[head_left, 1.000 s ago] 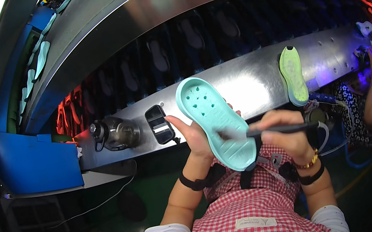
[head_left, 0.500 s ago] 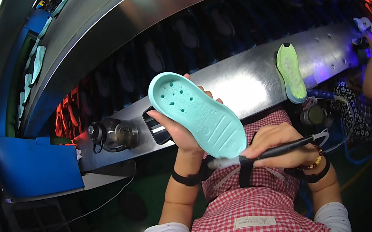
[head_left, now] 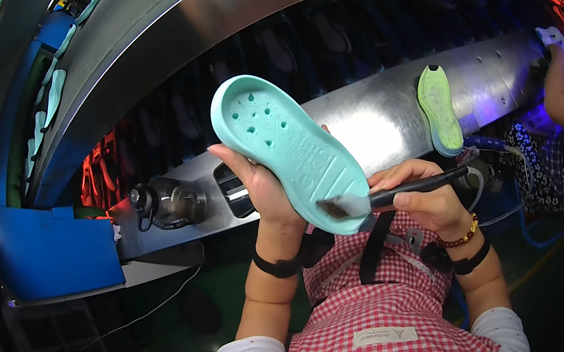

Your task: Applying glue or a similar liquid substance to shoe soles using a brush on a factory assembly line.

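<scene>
A light turquoise shoe sole [head_left: 284, 142] lies tilted across my left hand [head_left: 263, 190], its hollow inner side facing up. Small holes dot its far end and ridges cross its near end. The left thumb shows along the sole's left edge; most of the other fingers are hidden beneath. My right hand [head_left: 423, 197] grips a brush [head_left: 411, 188] with a dark handle and pale bristles, and a thin tube runs from its rear end. Those bristles are over the near end of the sole and look to touch it.
On the metal ledge stand a dark clear jug [head_left: 178, 202], a black tray [head_left: 234, 190] and a yellow-green sole [head_left: 439, 109]. A blue cabinet [head_left: 55, 247] is at the left. Another person's arm [head_left: 556, 85] reaches over the ledge at the right. More soles [head_left: 56, 94] lie at upper left.
The sole has risen and moved slightly left with my left hand. My right hand has brought the brush up from below the sole's near edge onto its inner surface.
</scene>
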`<state>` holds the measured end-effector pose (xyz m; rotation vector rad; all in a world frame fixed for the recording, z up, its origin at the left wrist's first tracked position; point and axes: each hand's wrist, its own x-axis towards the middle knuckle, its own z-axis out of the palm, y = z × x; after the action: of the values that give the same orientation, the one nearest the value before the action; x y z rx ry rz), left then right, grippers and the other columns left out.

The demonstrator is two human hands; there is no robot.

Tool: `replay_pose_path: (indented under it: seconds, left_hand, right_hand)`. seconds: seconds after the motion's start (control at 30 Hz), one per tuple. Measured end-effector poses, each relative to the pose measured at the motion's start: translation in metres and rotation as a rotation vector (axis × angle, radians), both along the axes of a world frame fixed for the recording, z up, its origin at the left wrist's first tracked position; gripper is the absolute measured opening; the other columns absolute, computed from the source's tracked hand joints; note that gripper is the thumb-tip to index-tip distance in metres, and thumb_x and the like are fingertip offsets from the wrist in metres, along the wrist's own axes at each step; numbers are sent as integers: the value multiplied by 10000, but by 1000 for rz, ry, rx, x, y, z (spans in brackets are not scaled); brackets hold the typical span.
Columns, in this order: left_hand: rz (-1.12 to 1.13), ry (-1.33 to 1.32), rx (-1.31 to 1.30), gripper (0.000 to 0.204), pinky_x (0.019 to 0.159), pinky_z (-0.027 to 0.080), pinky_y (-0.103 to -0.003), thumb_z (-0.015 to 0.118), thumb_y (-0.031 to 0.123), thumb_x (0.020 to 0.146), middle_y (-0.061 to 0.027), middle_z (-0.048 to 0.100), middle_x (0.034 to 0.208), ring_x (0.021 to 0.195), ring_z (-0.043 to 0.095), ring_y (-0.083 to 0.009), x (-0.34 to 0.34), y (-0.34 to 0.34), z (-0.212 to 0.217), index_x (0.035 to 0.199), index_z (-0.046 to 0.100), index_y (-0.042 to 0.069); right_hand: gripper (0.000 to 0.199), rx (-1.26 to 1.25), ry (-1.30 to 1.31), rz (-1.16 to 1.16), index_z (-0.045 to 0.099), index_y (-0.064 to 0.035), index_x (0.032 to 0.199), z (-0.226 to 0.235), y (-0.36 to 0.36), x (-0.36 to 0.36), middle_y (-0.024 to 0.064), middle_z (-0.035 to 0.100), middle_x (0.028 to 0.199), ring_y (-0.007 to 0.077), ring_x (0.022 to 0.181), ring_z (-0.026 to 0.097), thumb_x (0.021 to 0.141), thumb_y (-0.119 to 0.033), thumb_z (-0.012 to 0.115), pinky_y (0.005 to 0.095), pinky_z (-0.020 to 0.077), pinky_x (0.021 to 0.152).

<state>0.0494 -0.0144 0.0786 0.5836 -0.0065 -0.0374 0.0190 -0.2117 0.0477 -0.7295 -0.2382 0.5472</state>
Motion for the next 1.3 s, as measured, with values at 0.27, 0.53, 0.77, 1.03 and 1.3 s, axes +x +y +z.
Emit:
replay_pose_path:
  seconds: [0.27, 0.53, 0.77, 1.03, 1.3]
  left_hand:
    - [-9, 50, -222, 792, 973, 335, -495, 182, 659, 821, -164, 436, 1239, 1107, 470, -309, -33, -33, 0, 1314, 291, 48]
    - [-211, -41, -144, 759, 925, 381, -509, 248, 642, 823, -185, 448, 1227, 1070, 496, -348, -21, -15, -21, 1306, 325, 62]
    - [-135, 75, -173, 785, 885, 406, -541, 360, 652, 786, -204, 449, 1219, 1047, 505, -383, -16, -14, -13, 1287, 352, 47]
    - [-252, 15, -66, 746, 867, 446, -509, 442, 564, 800, -195, 453, 1205, 1033, 524, -355, -7, -5, -9, 1328, 253, 73]
    - [-450, 210, -141, 610, 856, 466, -461, 458, 424, 858, -199, 482, 1184, 1030, 540, -311, -5, 0, 1, 1295, 320, 22]
  right_hand:
    - [181, 116, 154, -187, 537, 45, 992, 5, 19, -15, 182, 580, 1004, 249, 951, 575, 815, 19, 506, 368, 466, 864]
    - [195, -413, -215, -147, 603, 47, 935, 29, 1, 2, 131, 630, 912, 172, 860, 595, 740, 51, 590, 274, 471, 765]
    - [234, -407, -457, -77, 631, 14, 922, 40, -7, 20, 146, 631, 919, 187, 821, 607, 690, 40, 635, 280, 476, 741]
    - [199, -507, -710, -77, 640, 7, 872, 42, -6, 22, 129, 649, 853, 205, 795, 620, 673, 15, 657, 285, 487, 698]
    - [209, -550, -892, 5, 647, -25, 877, 61, -19, 23, 112, 654, 876, 229, 801, 636, 677, -61, 696, 305, 499, 709]
